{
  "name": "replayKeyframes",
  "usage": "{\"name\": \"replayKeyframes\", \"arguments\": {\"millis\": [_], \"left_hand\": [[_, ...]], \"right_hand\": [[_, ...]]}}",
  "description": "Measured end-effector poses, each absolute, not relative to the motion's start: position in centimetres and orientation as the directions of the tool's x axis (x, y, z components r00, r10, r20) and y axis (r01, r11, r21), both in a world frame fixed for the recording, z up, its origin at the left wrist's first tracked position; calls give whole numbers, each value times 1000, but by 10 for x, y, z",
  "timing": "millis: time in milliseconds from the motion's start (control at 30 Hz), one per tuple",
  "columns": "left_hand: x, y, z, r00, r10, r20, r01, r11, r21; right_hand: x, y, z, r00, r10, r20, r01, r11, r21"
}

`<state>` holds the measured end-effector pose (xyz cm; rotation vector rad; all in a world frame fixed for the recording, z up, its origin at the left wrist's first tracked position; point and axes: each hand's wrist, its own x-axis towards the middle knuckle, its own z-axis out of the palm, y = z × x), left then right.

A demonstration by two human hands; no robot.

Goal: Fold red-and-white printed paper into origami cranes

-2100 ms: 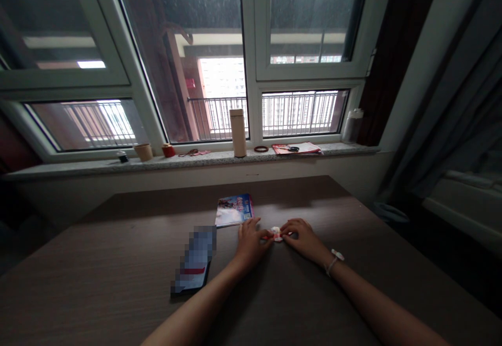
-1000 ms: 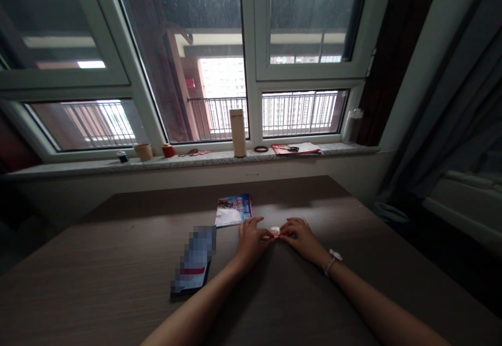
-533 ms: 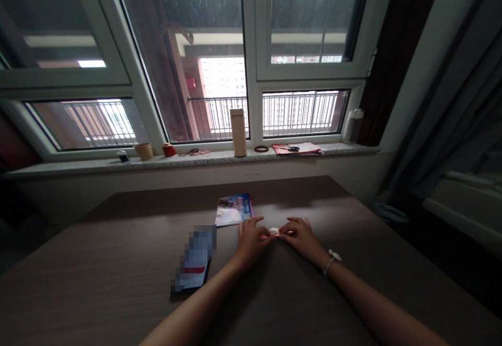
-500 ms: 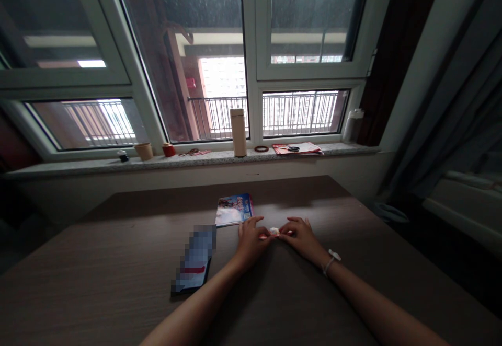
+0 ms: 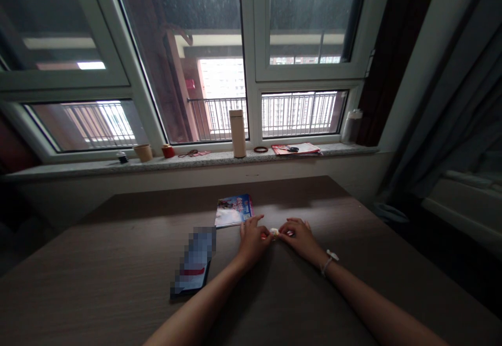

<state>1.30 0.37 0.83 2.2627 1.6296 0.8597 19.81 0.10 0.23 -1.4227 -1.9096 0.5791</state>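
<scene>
Between my two hands, over the brown table [image 5: 117, 252], is a small white-and-red piece [image 5: 274, 231]; it is too small to make out its kind. My left hand [image 5: 253, 239] pinches its left side with thumb and fingertips, one finger lifted away. On the other side my right hand [image 5: 303, 237] pinches it too, and a bracelet [image 5: 324, 266] circles that wrist. Much of the piece is hidden by the fingers. Just beyond my left hand lies a blue-and-white printed booklet [image 5: 233, 210]. A dark phone [image 5: 196, 262], partly pixelated, rests left of my left forearm.
Along the stone windowsill [image 5: 212, 160] stand a beige thermos [image 5: 237, 134], a paper cup [image 5: 143, 152], a small red container [image 5: 168, 151] and a clear bottle [image 5: 352, 126]. Red-and-white papers [image 5: 306, 149] with scissors [image 5: 291, 149] on top lie there, beside a bead bracelet [image 5: 261, 149].
Both hands stay almost in place around the small piece. Their fingertips have shifted slightly on it, and a little less of its red shows in the middle.
</scene>
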Motion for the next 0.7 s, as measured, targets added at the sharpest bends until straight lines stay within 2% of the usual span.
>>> {"name": "replayKeyframes", "arguments": {"millis": [333,533,700], "left_hand": [[13,1,10,214,937,276,828,-324,457],[14,1,12,205,947,248,848,-298,438],[14,0,13,208,946,250,858,-300,418]], "right_hand": [[196,1,3,-177,950,256,661,308,-684],[195,-1,1,-128,936,328,727,314,-611],[195,0,0,-92,944,316,756,273,-595]]}}
